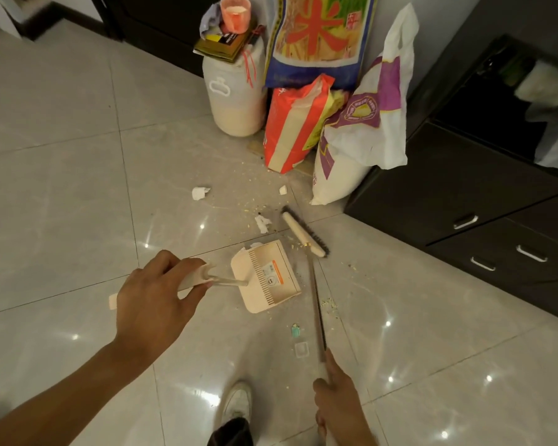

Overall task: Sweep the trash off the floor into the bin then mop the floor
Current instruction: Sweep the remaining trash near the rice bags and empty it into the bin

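Note:
My left hand grips the cream handle of a long-handled dustpan, whose pan rests on the grey tiled floor. My right hand holds the thin dark pole of a broom; its cream head with dark bristles sits on the floor just right of the pan's mouth. Crumpled white paper scraps lie beyond the pan. Yellowish crumbs are scattered around them. A small teal scrap and a clear square piece lie near the pole.
Against the far wall stand a white plastic jar, an orange sack, a blue rice bag and a white-purple sack. Dark drawers line the right. My white shoe is at the bottom.

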A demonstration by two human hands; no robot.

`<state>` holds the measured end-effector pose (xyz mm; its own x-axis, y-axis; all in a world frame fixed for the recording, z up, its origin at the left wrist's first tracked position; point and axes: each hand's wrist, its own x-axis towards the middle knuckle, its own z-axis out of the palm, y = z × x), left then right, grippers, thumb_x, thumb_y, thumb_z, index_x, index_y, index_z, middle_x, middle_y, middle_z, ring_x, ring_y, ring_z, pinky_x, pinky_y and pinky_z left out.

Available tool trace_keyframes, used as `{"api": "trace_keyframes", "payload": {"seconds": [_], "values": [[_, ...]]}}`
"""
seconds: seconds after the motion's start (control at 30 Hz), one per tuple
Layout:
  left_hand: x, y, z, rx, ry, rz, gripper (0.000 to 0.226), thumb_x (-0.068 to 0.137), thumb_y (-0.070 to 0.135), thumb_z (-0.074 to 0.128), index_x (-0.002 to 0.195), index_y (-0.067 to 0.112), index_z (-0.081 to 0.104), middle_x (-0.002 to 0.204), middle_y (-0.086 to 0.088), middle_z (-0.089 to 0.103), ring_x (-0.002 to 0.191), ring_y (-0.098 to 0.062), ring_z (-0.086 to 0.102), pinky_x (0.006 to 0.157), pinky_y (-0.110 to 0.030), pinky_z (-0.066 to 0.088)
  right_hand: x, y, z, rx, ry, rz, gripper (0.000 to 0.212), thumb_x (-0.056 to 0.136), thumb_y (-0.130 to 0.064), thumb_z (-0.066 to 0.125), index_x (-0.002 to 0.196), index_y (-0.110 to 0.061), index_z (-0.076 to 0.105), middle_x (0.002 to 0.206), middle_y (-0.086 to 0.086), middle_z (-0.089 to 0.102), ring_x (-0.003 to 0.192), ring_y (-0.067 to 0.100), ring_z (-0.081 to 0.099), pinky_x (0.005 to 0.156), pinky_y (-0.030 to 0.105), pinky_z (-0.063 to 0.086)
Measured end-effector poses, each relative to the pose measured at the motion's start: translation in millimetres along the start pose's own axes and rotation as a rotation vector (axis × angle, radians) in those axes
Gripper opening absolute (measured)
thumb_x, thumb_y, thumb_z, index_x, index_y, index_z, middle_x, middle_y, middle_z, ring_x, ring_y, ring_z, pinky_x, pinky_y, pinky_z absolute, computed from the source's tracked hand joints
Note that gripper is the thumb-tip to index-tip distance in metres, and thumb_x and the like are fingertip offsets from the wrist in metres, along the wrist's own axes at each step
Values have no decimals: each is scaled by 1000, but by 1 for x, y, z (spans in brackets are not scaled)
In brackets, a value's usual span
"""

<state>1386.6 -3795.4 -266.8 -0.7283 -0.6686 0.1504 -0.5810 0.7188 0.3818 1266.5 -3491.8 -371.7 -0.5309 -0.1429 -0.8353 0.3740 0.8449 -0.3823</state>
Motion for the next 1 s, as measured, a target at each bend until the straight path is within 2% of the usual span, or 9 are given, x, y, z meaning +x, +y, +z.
{"api": "trace_keyframes", "payload": {"seconds": [0.07,0.13,0.3,0.37,0.43,0.53,0.67,0.8,1.0], "values": [[-7,-2,-4,-4,-3,-19,37,87,56,58,106,28,74,82,8,53,58,-16,49,56,-32,47,-2,-15,-6,83,15,-26,66,99,-6,46,155,-38,33,85,4,56,46,17,53,48,29,49],[-14,-4,-7,-2,0,-28,37,87,56,58,106,29,75,82,9,54,58,-14,47,55,-30,45,6,-38,-17,158,22,-75,67,100,-3,45,158,-35,29,79,1,53,39,14,50,42,29,47],[-33,-17,-11,21,10,-43,26,89,51,72,104,29,76,83,10,55,61,-11,46,57,-26,39,74,-109,-10,17,43,-97,67,101,-4,43,161,-28,24,86,13,60,52,19,55,56,38,56],[-40,-24,-13,40,0,-58,28,83,46,75,104,28,77,83,9,56,62,-10,45,58,-25,37,89,-129,5,-93,-22,-107,62,101,-6,44,159,-22,27,85,15,64,58,21,60,69,45,62],[-44,-30,-14,51,-11,-66,28,80,41,81,105,27,77,84,8,57,63,-10,44,59,-26,37,90,-142,20,-190,-83,-107,57,102,-8,45,156,-17,31,89,15,68,67,22,65,77,45,61],[-48,-35,-18,48,-17,-78,29,78,36,85,103,26,77,83,8,58,63,-9,43,59,-26,37,67,-136,32,-276,-135,-126,62,100,-8,43,158,-25,27,104,13,68,69,21,69,67,38,63],[-47,-38,-22,33,12,-51,25,86,44,76,103,26,77,82,8,57,63,-9,41,58,-26,37,22,-104,27,-207,-215,-140,65,100,-8,39,158,-35,27,85,8,65,51,14,60,53,33,56],[-49,-40,-26,3,32,-45,36,86,53,57,101,26,77,80,9,55,62,-8,37,57,-26,37,-10,-67,31,-61,-151,-118,67,98,-4,41,155,-38,35,69,2,58,41,12,50,43,28,47],[-45,-49,-28,5,77,-66,39,87,55,58,101,25,78,81,7,57,61,-9,40,56,-23,33,13,-80,35,-15,-48,-165,66,101,-5,48,157,-37,31,72,10,65,43,15,53,44,30,51]]}}
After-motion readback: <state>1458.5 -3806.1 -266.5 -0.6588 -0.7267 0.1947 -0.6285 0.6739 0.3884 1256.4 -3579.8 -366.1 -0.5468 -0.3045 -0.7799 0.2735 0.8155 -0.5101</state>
